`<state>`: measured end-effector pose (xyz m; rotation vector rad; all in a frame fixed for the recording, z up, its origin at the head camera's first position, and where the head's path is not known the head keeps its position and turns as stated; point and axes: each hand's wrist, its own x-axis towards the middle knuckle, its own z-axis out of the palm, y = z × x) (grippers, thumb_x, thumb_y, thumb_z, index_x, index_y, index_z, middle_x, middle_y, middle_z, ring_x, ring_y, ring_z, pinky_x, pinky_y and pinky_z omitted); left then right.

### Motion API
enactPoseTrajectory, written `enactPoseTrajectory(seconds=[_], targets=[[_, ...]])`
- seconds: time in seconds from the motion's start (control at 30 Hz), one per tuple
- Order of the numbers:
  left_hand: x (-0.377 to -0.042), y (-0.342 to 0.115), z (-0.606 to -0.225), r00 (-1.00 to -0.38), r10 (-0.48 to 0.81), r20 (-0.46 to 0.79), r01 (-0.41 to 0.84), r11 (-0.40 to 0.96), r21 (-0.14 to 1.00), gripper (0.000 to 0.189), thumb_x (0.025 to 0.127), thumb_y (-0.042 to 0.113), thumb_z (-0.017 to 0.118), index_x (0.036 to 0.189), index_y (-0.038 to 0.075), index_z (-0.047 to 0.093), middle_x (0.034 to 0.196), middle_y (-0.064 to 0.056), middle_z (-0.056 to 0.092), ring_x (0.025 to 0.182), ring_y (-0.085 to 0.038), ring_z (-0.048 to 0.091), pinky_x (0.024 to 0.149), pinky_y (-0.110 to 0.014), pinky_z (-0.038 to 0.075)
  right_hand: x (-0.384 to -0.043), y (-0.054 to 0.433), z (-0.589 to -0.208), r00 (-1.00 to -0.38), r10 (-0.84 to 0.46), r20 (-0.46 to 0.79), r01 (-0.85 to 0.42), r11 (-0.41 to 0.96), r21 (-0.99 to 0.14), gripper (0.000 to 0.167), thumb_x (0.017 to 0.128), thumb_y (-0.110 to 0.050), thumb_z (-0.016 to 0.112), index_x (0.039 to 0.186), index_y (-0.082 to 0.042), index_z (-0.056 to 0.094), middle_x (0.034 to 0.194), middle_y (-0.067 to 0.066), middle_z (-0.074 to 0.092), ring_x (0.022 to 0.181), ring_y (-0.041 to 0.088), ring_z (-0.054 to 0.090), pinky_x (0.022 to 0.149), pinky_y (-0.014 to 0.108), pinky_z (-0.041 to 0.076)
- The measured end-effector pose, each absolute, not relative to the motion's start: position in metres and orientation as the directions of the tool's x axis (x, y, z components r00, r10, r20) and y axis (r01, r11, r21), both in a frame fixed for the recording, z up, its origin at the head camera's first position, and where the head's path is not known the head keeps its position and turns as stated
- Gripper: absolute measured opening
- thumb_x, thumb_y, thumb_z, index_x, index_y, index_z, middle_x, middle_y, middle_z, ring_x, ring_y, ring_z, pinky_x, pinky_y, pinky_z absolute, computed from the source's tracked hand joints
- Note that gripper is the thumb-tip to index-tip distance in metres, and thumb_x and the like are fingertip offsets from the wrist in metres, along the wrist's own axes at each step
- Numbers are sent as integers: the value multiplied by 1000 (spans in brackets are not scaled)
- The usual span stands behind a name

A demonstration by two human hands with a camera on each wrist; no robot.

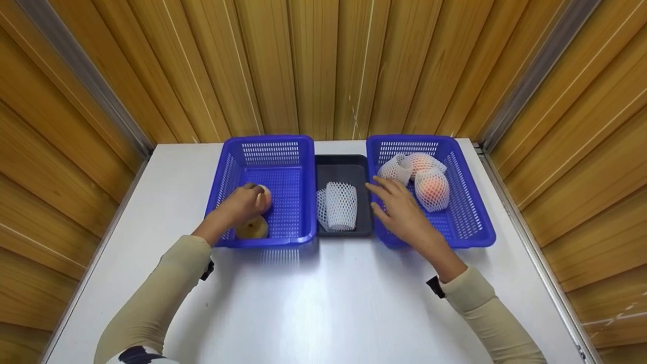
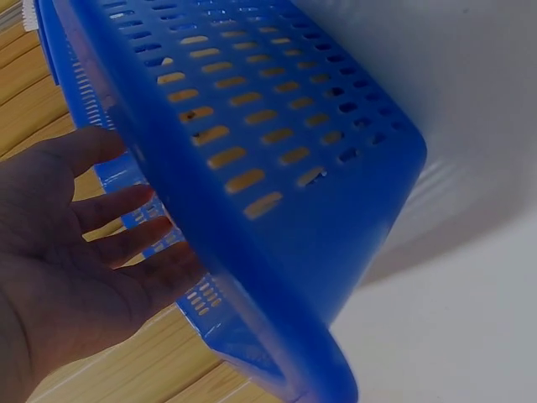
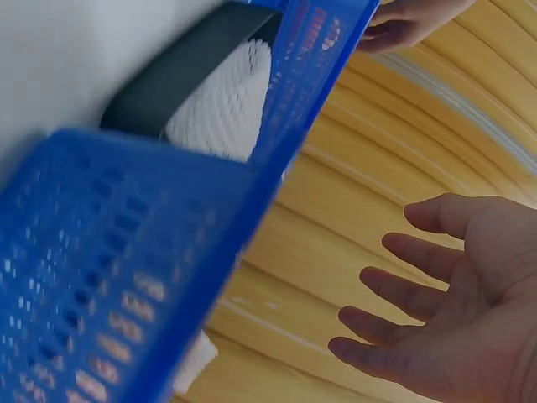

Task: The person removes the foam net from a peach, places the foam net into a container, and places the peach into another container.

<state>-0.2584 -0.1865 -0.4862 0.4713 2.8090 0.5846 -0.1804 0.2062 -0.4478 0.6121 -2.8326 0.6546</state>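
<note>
In the head view my left hand (image 1: 237, 206) reaches into the left blue basket (image 1: 308, 202), its fingers and thumb about a pinkish round fruit (image 1: 266, 198). Beside it lies a yellow-green round fruit (image 1: 252, 228). The left wrist view has the fingertips behind the basket rim, hiding the fruit. Over the near left side of the right blue basket (image 1: 467, 202), my right hand (image 1: 404, 212) hangs with fingers spread and holding nothing. White foam net sleeves (image 1: 341, 206) lie in the black tray (image 1: 341, 169). Inside the right basket are several netted pinkish fruits (image 1: 432, 189).
The black tray stands between the two baskets on a white table (image 1: 303, 303). Wood-patterned panels (image 1: 313, 65) enclose the table at the back and sides. Basket rims rise on both sides of the tray.
</note>
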Motion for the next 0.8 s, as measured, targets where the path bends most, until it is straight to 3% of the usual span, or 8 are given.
enactPoseTrajectory(seconds=[0.13,0.23,0.47,0.63,0.8], targets=[[-251,-179,-481,-919,367,-145,265,847,461,54,106,36,52,144,-3,50,146,-26,48,133,-44,49,111,-58,41,-193,232,-435,-911,-322,259,-401,839,-367,47,98,-12,64,144,-4,55,152,21,47,143,40,37,120,59,27],[-244,-171,-477,-904,423,-62,350,815,461,49,99,21,65,139,-5,54,143,-24,52,131,-44,51,111,-55,43,-203,251,-428,-913,-300,278,-389,846,-366,46,96,-6,65,141,0,56,149,25,47,141,44,39,119,60,27],[-224,-146,-468,-870,486,81,462,748,476,44,97,14,65,137,-2,57,141,-19,55,130,-40,51,110,-52,45,-229,281,-419,-935,-263,237,-335,873,-355,46,97,-8,62,140,6,54,147,32,46,138,52,38,118,63,26],[-211,-122,-464,-813,547,201,571,679,461,40,94,13,69,130,-3,61,135,-19,60,127,-36,56,109,-46,47,-247,297,-417,-961,-242,133,-274,899,-343,50,99,-11,61,143,9,49,148,35,41,140,54,34,118,64,24],[-200,-98,-465,-785,575,230,605,636,478,42,95,16,70,133,2,61,139,-17,58,130,-33,55,112,-43,45,-260,310,-420,-970,-240,37,-238,908,-345,53,99,-12,59,145,11,45,149,38,38,140,55,31,119,64,22]])
